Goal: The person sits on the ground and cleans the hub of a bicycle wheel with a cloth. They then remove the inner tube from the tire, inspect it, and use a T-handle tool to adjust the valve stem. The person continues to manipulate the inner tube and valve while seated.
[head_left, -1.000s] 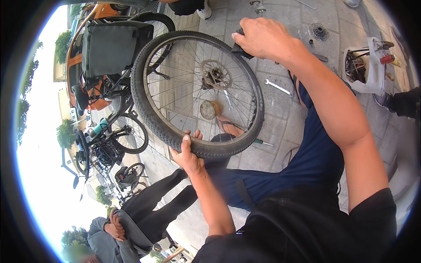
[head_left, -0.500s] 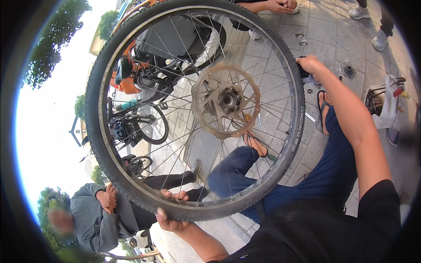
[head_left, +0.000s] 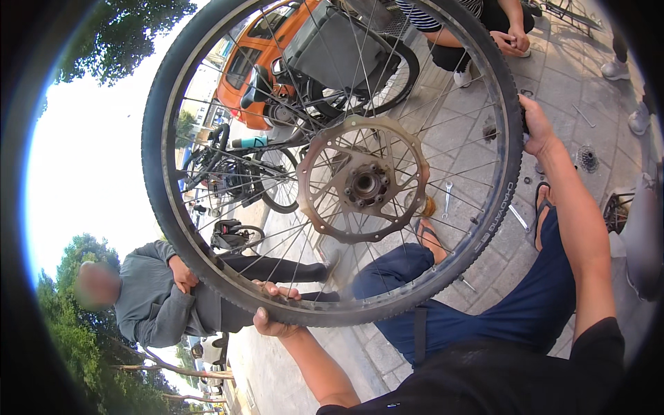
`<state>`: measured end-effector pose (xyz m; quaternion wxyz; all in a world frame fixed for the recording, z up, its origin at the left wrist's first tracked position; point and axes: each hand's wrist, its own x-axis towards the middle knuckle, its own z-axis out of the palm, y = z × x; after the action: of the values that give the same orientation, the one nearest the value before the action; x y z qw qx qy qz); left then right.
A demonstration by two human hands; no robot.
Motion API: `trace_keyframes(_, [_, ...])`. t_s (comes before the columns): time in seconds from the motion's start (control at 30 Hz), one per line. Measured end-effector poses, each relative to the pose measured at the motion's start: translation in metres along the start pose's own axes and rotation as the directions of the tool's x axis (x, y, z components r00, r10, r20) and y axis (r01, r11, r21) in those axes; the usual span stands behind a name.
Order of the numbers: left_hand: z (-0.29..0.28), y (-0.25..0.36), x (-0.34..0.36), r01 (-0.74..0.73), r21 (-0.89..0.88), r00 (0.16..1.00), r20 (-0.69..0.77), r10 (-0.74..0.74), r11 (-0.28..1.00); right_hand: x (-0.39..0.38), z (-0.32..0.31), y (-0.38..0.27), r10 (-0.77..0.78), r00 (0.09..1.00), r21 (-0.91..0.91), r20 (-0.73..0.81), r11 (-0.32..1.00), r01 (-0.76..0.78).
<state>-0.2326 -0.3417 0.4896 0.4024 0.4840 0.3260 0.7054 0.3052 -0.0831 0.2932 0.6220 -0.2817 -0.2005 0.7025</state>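
Pale grey stone paving point(head_left: 564, 79) spreads beyond both hands' grip. Between the hands, upright and face-on to the person, is a large metal-spoked bicycle wheel point(head_left: 365, 185) with a knobbly black rubber tyre point(head_left: 153, 152). Its brownish, scalloped metal brake disc point(head_left: 363, 126) lies up and to the right of the left-hand grip. The left hand point(head_left: 277, 327) is clamped on the wheel's lower left, fingertips inside, thumb outside. The right hand point(head_left: 538, 128) is at the tyre's outer right edge; its fingers are mostly hidden, so I cannot tell how closely they grip. Below that hand, near the tyre, lies a long silver metal wrench point(head_left: 519, 218). Just to its right is a round, dark, toothed metal cassette point(head_left: 588, 159); below-left, beyond the wheel, stands an amber cylindrical container point(head_left: 428, 206).
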Motion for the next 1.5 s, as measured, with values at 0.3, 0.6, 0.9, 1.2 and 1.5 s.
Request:
trace_keyframes(0.3, [0.001,-0.002,0.008,0.040,-0.140,0.996,0.086,-0.028,0.989,-0.007,0.001,-0.013,-0.033,0.997,0.042,-0.064,0.998,0.035])
trace_keyframes(0.6, [0.008,0.003,0.008,0.039,-0.060,0.992,0.122,-0.031,0.997,-0.004,-0.002,-0.008,-0.030,0.998,0.024,-0.047,0.999,0.031])
trace_keyframes(0.9, [-0.009,-0.011,0.010,0.082,-0.107,0.992,0.100,-0.071,0.991,-0.015,0.008,-0.018,-0.028,0.999,0.008,-0.036,1.000,0.028])
trace_keyframes(1.2, [-0.022,-0.021,0.017,0.131,-0.133,0.991,-0.006,-0.133,0.982,-0.012,0.016,-0.018,0.071,0.996,-0.049,-0.056,0.996,-0.073])
trace_keyframes(1.5, [-0.038,-0.037,0.018,0.208,-0.188,0.977,-0.007,-0.213,0.960,-0.002,0.011,-0.011,0.154,0.984,-0.063,-0.086,0.985,-0.159])
